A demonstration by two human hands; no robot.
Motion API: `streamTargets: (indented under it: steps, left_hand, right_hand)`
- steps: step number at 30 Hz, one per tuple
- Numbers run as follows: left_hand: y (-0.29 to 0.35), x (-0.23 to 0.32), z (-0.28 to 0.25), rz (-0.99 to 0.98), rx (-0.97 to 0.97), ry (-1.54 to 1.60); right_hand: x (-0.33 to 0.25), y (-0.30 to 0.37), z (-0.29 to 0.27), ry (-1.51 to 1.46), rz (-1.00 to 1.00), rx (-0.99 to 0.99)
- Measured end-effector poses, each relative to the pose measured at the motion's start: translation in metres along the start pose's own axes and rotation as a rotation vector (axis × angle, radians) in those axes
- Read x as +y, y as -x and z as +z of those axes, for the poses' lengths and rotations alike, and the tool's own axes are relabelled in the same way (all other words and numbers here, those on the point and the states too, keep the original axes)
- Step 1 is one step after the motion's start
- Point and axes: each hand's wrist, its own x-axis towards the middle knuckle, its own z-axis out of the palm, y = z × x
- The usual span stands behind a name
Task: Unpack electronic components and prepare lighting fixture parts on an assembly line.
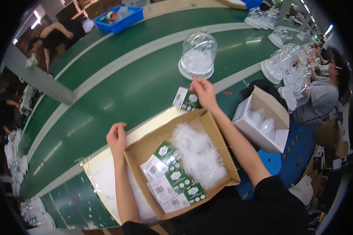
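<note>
A blue bin (holding a few small mixed items) stands farther back; a grey post is at left, near a dark-clad person bending over, while a grey-shirted person is at right.

Green counter, pale rails. On it: clear dome with white base, blue bin far side, more domes clustered right; cardboard box seemingly resting at near edge.
</note>
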Motion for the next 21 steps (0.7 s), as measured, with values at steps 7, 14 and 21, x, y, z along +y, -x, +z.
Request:
streamTargets:
  steps: [7,14,21]
  left_hand:
    - [-0.004,0.005,0.010,-0.051,-0.025,0.101]
    - [-0.019,0.063,-0.006,-0.055,-0.175,0.055]
    - [-0.026,0.166,0.095,0.203,-0.542,-0.018]
  right_hand:
    - [-0.012,-0.004,-0.014,-0.001,-0.013,0.056]
    - [-0.061,-0.008,0.020,0.016,-0.100,0.035]
    - [-0.129,0.012,0.053,0.133,-0.136,-0.205]
